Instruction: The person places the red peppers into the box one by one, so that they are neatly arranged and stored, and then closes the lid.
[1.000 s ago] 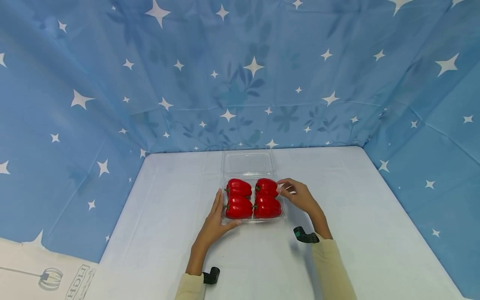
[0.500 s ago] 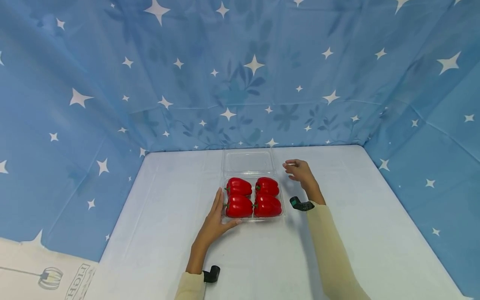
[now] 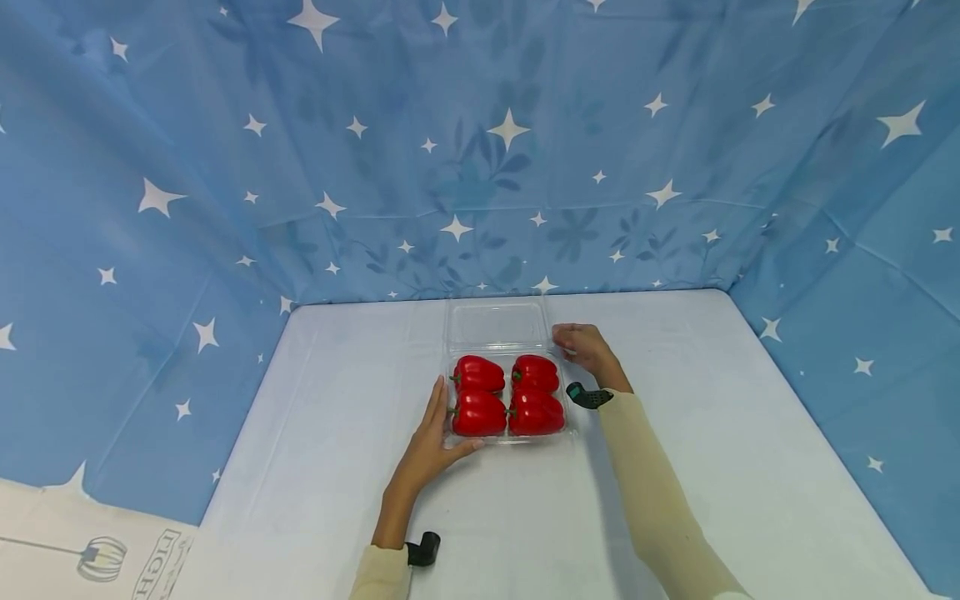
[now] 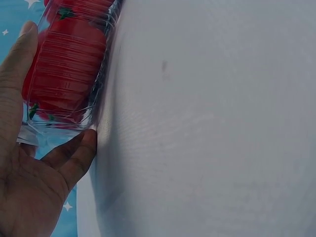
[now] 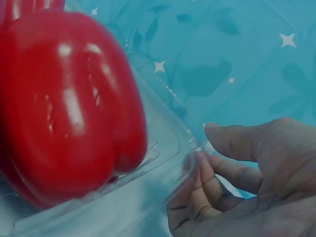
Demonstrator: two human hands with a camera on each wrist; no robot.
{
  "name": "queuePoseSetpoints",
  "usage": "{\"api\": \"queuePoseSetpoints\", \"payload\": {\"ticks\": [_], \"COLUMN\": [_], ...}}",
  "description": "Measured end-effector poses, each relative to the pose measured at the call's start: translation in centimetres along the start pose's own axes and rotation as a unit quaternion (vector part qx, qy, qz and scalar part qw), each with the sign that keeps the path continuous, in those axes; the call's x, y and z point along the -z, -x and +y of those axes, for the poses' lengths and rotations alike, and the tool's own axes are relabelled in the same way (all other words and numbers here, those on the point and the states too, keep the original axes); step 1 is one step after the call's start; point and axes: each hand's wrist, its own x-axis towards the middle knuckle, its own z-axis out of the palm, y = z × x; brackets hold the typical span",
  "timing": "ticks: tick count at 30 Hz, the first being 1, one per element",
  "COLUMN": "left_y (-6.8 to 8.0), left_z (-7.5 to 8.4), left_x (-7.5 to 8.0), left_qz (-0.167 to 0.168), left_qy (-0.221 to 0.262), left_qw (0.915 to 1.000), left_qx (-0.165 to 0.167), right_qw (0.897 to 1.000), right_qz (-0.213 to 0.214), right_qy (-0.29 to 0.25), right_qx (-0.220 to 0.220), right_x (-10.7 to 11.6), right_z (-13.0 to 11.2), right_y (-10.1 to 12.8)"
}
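A clear plastic clamshell box (image 3: 517,441) holds several red bell peppers (image 3: 536,412) with green stems, in two rows. Its lid (image 3: 497,325) lies folded back behind them. My left hand (image 3: 426,454) rests round the box's front left corner, straight fingers along the left side and thumb along the front. In the left wrist view, the thumb and fingertips of my left hand (image 4: 34,187) touch the plastic wall. My right hand (image 3: 588,348) is at the lid's right edge near the hinge. In the right wrist view, bent fingertips (image 5: 200,160) meet the plastic edge, with the thumb slightly apart.
The box stands on a white-covered table (image 3: 337,400), in its middle. Blue fabric (image 3: 480,167) with white stars and leaf prints rises along the table's back and sides. Cream cloth (image 3: 82,542) shows at the lower left.
My right hand has left the back right pepper, moved away behind it, then come left to the lid's edge with its fingers more bent. My left hand stays at the box corner.
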Motion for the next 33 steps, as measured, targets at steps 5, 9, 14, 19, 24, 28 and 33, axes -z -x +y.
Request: {"api": "queuePoseSetpoints", "payload": {"ticks": [5,9,14,19,24,28,33], "left_y": [0.0,0.0,0.1,0.1,0.1,0.1,0.1], "left_z": [0.0,0.1,0.1,0.1,0.0,0.0,0.2], "left_x": [0.0,0.1,0.1,0.1,-0.1,-0.1,0.0], "left_qz": [0.002,0.003,0.004,0.003,0.003,0.002,0.003], "left_qy": [-0.001,-0.002,0.004,0.007,0.004,0.0,0.002], "left_qw": [1.0,0.9999,1.0,0.9999,0.9998,0.9999,0.9999], "left_qx": [-0.005,-0.01,-0.007,-0.009,-0.017,-0.017,-0.009], "right_qw": [0.999,0.998,0.998,0.996,0.994,0.992,0.99], "right_qz": [0.0,0.004,0.01,0.005,-0.008,-0.014,-0.023], "right_qy": [-0.04,-0.065,-0.062,-0.07,-0.096,-0.104,-0.088], "right_qx": [0.01,0.022,0.026,0.047,0.058,0.076,0.104], "right_x": [0.0,-0.2,-0.3,-0.2,-0.1,0.0,0.0], "right_z": [0.7,1.1,1.2,1.2,0.9,0.4,-0.1], "right_y": [-0.8,-1.6,-1.6,-0.9,0.0,0.8,1.8]}}
